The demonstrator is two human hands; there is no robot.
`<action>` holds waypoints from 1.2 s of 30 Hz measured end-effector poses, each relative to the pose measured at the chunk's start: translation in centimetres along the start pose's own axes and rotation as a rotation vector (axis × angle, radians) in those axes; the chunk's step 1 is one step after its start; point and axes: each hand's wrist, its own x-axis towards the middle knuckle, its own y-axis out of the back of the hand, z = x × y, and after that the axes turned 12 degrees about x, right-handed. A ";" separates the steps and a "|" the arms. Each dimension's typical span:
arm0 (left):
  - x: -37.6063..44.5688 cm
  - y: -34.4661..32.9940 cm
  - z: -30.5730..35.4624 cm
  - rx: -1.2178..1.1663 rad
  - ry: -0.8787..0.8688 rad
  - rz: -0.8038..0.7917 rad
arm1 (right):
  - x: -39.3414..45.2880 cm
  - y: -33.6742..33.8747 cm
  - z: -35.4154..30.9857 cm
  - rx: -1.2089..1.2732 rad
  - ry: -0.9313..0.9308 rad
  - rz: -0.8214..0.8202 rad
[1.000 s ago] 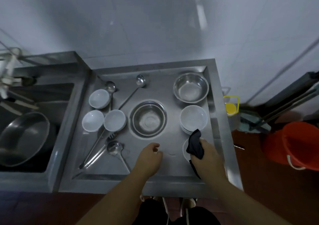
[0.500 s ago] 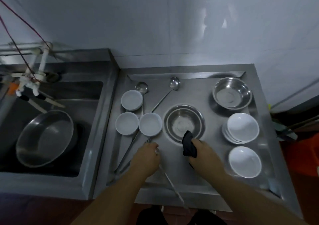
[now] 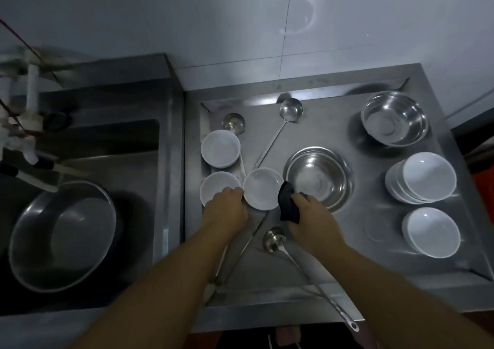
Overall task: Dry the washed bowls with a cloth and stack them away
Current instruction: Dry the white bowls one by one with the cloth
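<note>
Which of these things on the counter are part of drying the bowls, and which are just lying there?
In the job: dark cloth in right hand; white bowl at left hand; two more white bowls; stacked bowls.

Lying about: ladles; steel bowls; basin in sink.

No text, label, brand, number or sign can be read anywhere.

Views: one, a wide-angle camera worn on the head.
Position: above the near edge of the steel counter (image 3: 320, 124).
Facing: forward and steeply down; tiled wall (image 3: 240, 22) far, both forearms entering from the near edge.
Nearness: close, at arm's reach.
Left edge: sink (image 3: 128, 145).
</note>
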 end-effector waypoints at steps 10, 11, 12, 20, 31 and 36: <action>8.2 0.1 1.5 0.165 -0.134 0.057 | 3.8 -0.7 -0.4 -0.008 -0.055 0.030; 8.7 -0.1 1.7 0.176 -0.146 0.050 | 3.9 -0.8 -0.3 -0.007 -0.062 0.025; 9.1 -0.3 1.8 0.186 -0.155 0.042 | 3.9 -0.9 -0.1 -0.003 -0.071 0.023; 11.3 -0.1 2.3 0.234 -0.138 -0.040 | 3.9 -0.7 0.5 0.060 -0.132 0.031; 8.3 5.1 3.7 -0.196 0.022 0.026 | 2.3 3.3 -1.9 0.328 -0.085 0.237; 3.7 8.3 4.2 -0.577 0.074 -0.001 | 0.9 5.9 -5.4 0.520 -0.022 0.335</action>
